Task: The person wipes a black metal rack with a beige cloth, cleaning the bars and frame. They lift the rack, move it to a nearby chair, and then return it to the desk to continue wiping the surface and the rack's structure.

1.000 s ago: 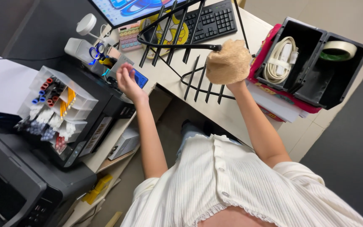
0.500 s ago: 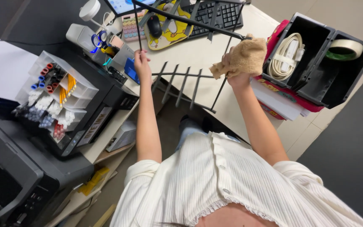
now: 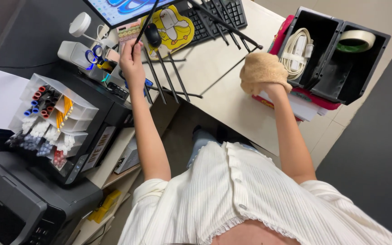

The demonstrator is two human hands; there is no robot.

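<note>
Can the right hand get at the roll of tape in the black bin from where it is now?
Probably yes. The right hand, wrapped in a tan cloth, sits beside the black bin; the roll of tape lies uncovered on the open top.

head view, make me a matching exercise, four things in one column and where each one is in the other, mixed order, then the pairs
Things:
1. tan cloth
2. roll of tape
3. coiled white cable
4. black wire rack

Places:
A. in the right-hand black bin
B. gripped by the left hand
C. over the right hand
D. in the left-hand black bin

Pairs: 1-C, 2-A, 3-D, 4-B
</note>
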